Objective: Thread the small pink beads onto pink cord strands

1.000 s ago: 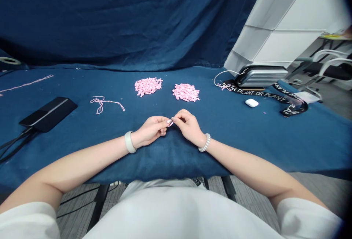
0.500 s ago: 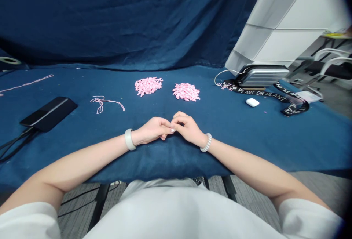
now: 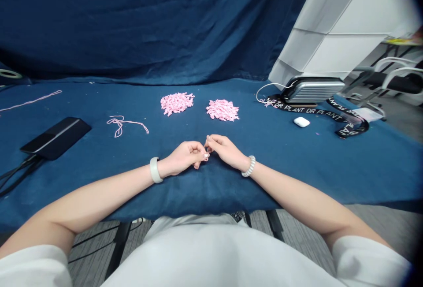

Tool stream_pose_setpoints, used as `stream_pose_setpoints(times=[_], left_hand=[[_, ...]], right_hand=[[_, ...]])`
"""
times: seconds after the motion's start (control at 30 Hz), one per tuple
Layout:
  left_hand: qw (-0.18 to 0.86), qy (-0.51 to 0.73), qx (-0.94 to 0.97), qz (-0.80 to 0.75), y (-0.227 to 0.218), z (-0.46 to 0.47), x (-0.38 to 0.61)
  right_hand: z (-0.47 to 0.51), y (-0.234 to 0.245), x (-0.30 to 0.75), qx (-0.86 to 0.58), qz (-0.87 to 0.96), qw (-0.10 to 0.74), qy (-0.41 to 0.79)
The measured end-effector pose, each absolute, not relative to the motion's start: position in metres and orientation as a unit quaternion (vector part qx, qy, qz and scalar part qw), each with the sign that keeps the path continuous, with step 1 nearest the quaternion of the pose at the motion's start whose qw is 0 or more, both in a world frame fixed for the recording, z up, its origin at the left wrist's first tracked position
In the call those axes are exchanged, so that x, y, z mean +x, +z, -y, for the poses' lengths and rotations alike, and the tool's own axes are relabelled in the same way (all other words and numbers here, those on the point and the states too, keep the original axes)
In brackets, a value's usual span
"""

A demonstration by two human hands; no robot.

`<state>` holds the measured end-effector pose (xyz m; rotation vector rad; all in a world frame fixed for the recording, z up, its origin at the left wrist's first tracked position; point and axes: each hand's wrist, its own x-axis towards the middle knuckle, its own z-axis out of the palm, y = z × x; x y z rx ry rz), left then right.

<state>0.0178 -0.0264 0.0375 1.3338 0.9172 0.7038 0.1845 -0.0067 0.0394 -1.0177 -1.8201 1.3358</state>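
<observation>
Head view: both hands rest at lower centre of the frame on the blue cloth (image 3: 297, 159), close to its front edge. The left hand (image 3: 183, 158) and the right hand (image 3: 225, 149) are curled nearly closed, and their fingertips (image 3: 205, 154) pinch together where the two meet. What they grip is too small to make out. Anything so tiny could slip from the pinch and, this near the edge, roll off toward the lap. Above them, near but apart, lie the left pink heap (image 3: 177, 103) and the right pink heap (image 3: 222, 109), and a careless sweep could scatter them. At centre left lie a pink string (image 3: 127, 124) and a dark flat device (image 3: 54, 137). At right are a white earbud case (image 3: 301, 122) and a black lanyard (image 3: 330, 113), all well apart from the hands.
</observation>
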Motion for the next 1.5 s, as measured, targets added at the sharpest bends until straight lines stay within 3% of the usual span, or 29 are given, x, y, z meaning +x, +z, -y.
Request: stream_pose_setpoints(times=[0.33,0.7,0.83,1.1,1.5], left_hand=[[0.609,0.336,0.59,-0.41,0.035,0.029,0.02],[0.607,0.339,0.585,-0.417,0.032,0.029,0.019],[0.599,0.328,0.59,-0.431,0.034,0.031,0.019],[0.58,0.326,0.59,-0.458,0.04,0.033,0.021],[0.62,0.378,0.516,-0.453,0.035,0.03,0.021]], right_hand=[[0.002,0.041,0.193,-0.32,0.788,0.223,0.476],[-0.002,0.037,0.196,-0.292,0.799,0.198,0.487],[-0.001,0.04,0.196,-0.286,0.809,0.194,0.475],[-0.003,0.038,0.194,-0.329,0.72,0.237,0.563],[0.0,0.041,0.193,-0.37,0.704,0.274,0.541]])
